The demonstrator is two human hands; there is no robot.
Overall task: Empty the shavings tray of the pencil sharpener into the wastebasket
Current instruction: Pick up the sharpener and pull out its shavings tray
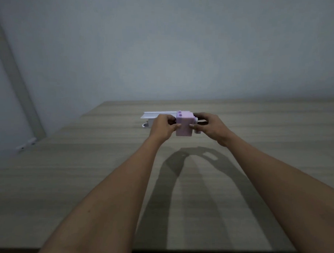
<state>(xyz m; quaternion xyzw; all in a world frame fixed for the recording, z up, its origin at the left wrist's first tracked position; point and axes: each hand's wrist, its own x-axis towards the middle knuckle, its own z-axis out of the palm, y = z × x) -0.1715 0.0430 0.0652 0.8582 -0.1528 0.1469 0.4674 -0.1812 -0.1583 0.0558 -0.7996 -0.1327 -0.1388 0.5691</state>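
Note:
A pink box-shaped pencil sharpener point(183, 125) is held above the far part of the wooden table point(83, 180). My left hand point(163, 127) grips its left side with the thumb on the front. My right hand point(210, 127) grips its right side, over a whitish part that sticks out there. A white piece point(155, 115) reaches out to the left behind my left hand; whether it belongs to the sharpener is unclear. No wastebasket is in view.
A pale wall stands right behind the table's far edge. At the left, past the table's edge, a grey strip runs down the wall to a small white fitting point(26, 143). My forearms cast shadows on the tabletop.

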